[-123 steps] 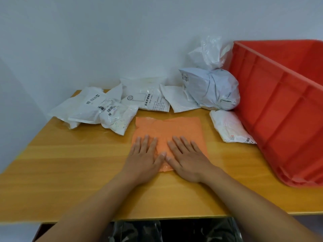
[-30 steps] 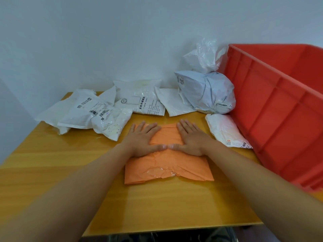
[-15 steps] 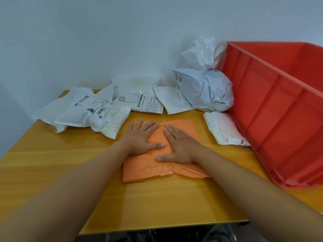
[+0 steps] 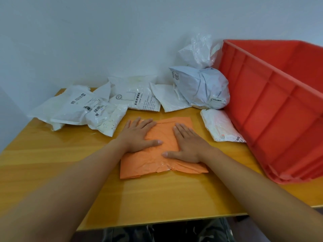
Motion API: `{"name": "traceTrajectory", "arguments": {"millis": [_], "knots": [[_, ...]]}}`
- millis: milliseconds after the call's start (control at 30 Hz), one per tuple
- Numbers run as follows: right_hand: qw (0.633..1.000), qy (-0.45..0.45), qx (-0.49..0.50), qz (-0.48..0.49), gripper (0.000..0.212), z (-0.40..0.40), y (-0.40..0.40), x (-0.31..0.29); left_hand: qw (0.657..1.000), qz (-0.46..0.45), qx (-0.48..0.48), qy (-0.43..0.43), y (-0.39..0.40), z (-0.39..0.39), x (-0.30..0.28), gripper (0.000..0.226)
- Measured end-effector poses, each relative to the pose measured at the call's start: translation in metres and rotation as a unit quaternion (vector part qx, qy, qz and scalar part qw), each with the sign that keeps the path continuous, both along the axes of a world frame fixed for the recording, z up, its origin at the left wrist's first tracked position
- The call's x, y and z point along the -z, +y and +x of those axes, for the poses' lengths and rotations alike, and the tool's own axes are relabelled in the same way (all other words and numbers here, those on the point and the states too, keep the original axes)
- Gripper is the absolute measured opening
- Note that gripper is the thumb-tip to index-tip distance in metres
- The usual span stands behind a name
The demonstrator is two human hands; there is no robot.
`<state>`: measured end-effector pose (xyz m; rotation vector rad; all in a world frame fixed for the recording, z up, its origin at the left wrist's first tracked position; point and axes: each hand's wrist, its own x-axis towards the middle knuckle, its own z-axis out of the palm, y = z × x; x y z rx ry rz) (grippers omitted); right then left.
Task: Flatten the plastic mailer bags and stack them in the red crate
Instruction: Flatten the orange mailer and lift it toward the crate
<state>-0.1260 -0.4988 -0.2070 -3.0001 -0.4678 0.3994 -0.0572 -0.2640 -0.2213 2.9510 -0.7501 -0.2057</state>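
An orange mailer bag [image 4: 153, 163] lies flat and wrinkled on the wooden table [image 4: 52, 154]. Both palms press down on it, fingers spread and pointing away from me. My left hand [image 4: 138, 135] covers its far left part. My right hand [image 4: 187, 144] lies on its right half, thumb stretched toward the middle. Neither hand grips anything. The red crate [image 4: 272, 109] stands at the right, its near wall facing the bag; its floor is hidden.
Several white mailer bags [image 4: 83, 109] lie along the wall behind the orange one. A bulging grey bag [image 4: 202, 88] and a crumpled clear bag [image 4: 199, 49] sit against the crate. A small white packet [image 4: 220, 126] lies between my right hand and the crate.
Over four seconds my hands slid from the bag's near edge to its far part. In the last half second the right hand shifted rightward and the hands spread apart.
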Motion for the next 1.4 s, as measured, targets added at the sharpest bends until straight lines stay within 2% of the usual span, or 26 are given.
{"name": "traceTrajectory", "arguments": {"millis": [267, 500, 767, 933, 1267, 1400], "knots": [[0.999, 0.017, 0.029, -0.002, 0.121, -0.008, 0.000, -0.005, 1.000, 0.000, -0.002, 0.002, -0.001, -0.001, -0.001, 0.113], [0.998, 0.007, 0.016, 0.053, 0.119, -0.030, 0.041, 0.000, 1.000, -0.001, 0.001, -0.006, 0.000, 0.000, 0.001, 0.121], [0.998, 0.000, 0.030, 0.063, 0.120, -0.034, 0.041, 0.008, 1.000, -0.005, 0.002, -0.001, 0.000, 0.000, 0.001, 0.120], [0.998, -0.006, 0.047, 0.035, 0.116, -0.044, 0.021, 0.009, 1.000, -0.003, -0.002, 0.003, -0.001, -0.001, -0.002, 0.115], [0.997, -0.009, 0.071, 0.022, 0.114, -0.048, 0.015, 0.010, 1.000, -0.011, -0.002, -0.006, -0.002, -0.007, -0.005, 0.121], [0.997, -0.017, 0.078, 0.022, 0.114, -0.049, 0.017, 0.010, 0.998, 0.046, -0.007, -0.051, -0.005, -0.014, -0.013, 0.125]]}}
